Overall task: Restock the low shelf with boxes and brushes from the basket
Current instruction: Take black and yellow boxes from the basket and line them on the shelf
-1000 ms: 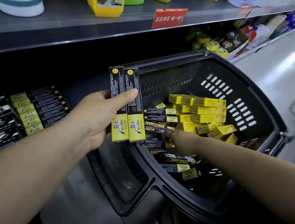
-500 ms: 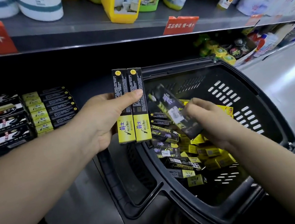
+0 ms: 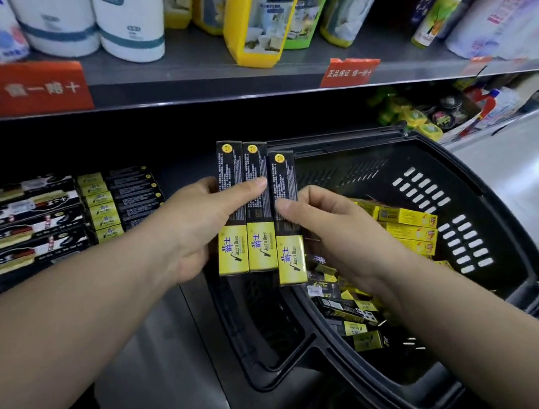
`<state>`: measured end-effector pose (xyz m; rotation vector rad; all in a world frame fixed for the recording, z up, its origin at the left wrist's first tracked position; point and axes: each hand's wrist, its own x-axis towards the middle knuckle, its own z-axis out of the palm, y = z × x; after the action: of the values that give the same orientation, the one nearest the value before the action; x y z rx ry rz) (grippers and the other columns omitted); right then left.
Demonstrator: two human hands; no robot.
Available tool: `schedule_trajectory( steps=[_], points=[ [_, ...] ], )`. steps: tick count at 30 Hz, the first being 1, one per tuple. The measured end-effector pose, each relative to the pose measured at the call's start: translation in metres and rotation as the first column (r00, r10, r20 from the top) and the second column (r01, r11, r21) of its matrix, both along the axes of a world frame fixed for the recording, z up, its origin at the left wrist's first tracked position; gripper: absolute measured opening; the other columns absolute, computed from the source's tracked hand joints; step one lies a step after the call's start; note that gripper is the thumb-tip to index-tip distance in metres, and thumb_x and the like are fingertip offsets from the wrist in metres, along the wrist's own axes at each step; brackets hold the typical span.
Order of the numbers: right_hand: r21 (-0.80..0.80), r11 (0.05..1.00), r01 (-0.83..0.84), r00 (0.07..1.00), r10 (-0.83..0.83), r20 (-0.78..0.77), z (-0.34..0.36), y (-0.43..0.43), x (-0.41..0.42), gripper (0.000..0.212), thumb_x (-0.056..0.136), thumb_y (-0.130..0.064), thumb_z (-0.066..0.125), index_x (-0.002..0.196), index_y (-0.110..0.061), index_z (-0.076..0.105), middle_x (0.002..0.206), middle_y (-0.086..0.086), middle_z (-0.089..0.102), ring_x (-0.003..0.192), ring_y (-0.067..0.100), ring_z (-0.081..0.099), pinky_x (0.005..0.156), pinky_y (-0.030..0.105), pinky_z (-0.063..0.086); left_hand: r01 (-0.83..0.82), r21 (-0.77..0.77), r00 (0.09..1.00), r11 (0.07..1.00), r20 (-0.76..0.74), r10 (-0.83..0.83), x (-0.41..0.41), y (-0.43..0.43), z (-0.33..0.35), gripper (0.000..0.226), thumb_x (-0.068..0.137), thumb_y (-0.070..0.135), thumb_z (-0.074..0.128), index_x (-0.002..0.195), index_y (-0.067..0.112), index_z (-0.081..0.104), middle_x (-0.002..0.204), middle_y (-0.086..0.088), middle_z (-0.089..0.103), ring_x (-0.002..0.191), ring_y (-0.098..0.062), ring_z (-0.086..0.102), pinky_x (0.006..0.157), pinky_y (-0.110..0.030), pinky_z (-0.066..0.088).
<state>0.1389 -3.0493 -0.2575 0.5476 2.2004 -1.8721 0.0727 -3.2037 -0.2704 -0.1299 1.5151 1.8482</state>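
Midway, we judge: left fingers clasp two black-and-yellow cardboard boxes; right fingers pinch a third box; the black plastic basket holds plenty.

Soft light falls from above and is brightest on the upper shelf. The floor at the right of the frame carries pale glare. The recess over the low shelf is almost black. The red sign at upper left and the bottles at upper right are smeared with blur. Wide-angle distortion bows the shelf edge.
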Motion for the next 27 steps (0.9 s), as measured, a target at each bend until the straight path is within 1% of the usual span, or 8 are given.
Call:
schedule_trajectory(
  steps=[2,4,7,12,15,18,21,27],
  points=[
    [0.001,1.000,-0.030,0.999,0.030,0.036,-0.001,-0.010,-0.014,0.036,0.075,-0.031,0.076,0.099,-0.018,0.053,0.100,0.011,0.066,0.084,0.022,0.066,0.073,0.036,0.056,-0.031,-0.028,0.999,0.999,0.006,0.031,-0.003,-0.015,0.000,0.043,0.073,0.033,0.074,0.110,0.017,0.062,0.098,-0.008,0.073,0.087,-0.029,0.071,0.077,-0.047,0.057],
    [-0.028,0.998,-0.063,0.995,0.065,0.076,0.001,-0.025,-0.030,0.062,0.077,-0.024,0.075,0.128,-0.022,0.040,0.107,0.005,0.068,0.088,0.018,0.069,0.071,0.035,0.057,-0.074,-0.060,0.997,0.995,0.014,0.075,-0.007,-0.033,-0.003,0.045,0.074,0.033,0.074,0.114,0.016,0.061,0.103,-0.009,0.071,0.094,-0.030,0.068,0.085,-0.049,0.053],
    [-0.017,0.978,-0.206,0.972,0.207,0.113,0.003,-0.054,-0.058,0.072,0.082,-0.022,0.070,0.138,-0.040,0.027,0.114,0.003,0.066,0.092,0.018,0.069,0.067,0.035,0.058,-0.119,-0.061,0.991,0.991,0.062,0.122,-0.014,-0.064,-0.015,0.043,0.076,0.033,0.073,0.113,0.014,0.062,0.103,-0.012,0.072,0.091,-0.030,0.068,0.083,-0.049,0.055],
    [-0.011,0.978,-0.209,0.969,0.209,0.133,-0.011,-0.097,-0.112,0.033,0.082,-0.015,0.067,0.104,-0.023,0.045,0.089,0.007,0.065,0.060,0.018,0.067,0.054,0.033,0.056,-0.248,-0.129,0.962,0.960,0.086,0.260,-0.029,-0.123,-0.051,0.098,0.058,0.048,0.081,0.141,0.018,0.037,0.138,-0.011,0.050,0.125,-0.035,0.048,0.102,-0.055,0.039],
    [0.021,0.996,-0.081,0.985,0.077,0.152,-0.037,-0.115,-0.150,0.043,0.082,-0.016,0.071,0.110,-0.020,0.039,0.101,0.012,0.064,0.068,0.020,0.069,0.054,0.031,0.058,-0.387,-0.252,0.914,0.887,0.024,0.406,-0.039,-0.163,-0.075,0.077,0.071,0.044,0.076,0.136,0.019,0.044,0.137,-0.009,0.051,0.124,-0.033,0.048,0.102,-0.053,0.039],
    [0.228,0.971,-0.077,0.982,0.034,0.188,-0.069,-0.124,-0.182,0.061,0.079,-0.025,0.075,0.128,-0.012,0.041,0.113,0.011,0.061,0.093,0.021,0.064,0.063,0.026,0.056,-0.487,-0.289,0.856,0.824,0.030,0.516,-0.048,-0.194,-0.087,0.067,0.072,0.042,0.076,0.128,0.017,0.049,0.130,-0.013,0.056,0.118,-0.037,0.052,0.097,-0.059,0.041],
    [0.439,0.853,-0.284,0.937,0.148,0.318,-0.100,-0.126,-0.200,0.035,0.078,-0.030,0.076,0.100,-0.011,0.056,0.086,0.007,0.061,0.067,0.015,0.056,0.057,0.024,0.045,-0.519,-0.326,0.840,0.791,-0.022,0.542,-0.054,-0.209,-0.094,0.076,0.074,0.042,0.075,0.137,0.016,0.041,0.136,-0.010,0.051,0.123,-0.031,0.048,0.104,-0.051,0.038],
    [0.306,0.833,-0.460,0.826,0.275,0.492,-0.131,-0.124,-0.216,0.028,0.073,-0.021,0.080,0.091,-0.012,0.061,0.098,0.002,0.064,0.090,0.011,0.062,0.077,0.022,0.054,-0.432,-0.341,0.892,0.835,-0.028,0.451,-0.059,-0.222,-0.104,0.060,0.073,0.042,0.075,0.123,0.020,0.052,0.115,-0.004,0.063,0.109,-0.027,0.058,0.098,-0.048,0.044]
  ],
)
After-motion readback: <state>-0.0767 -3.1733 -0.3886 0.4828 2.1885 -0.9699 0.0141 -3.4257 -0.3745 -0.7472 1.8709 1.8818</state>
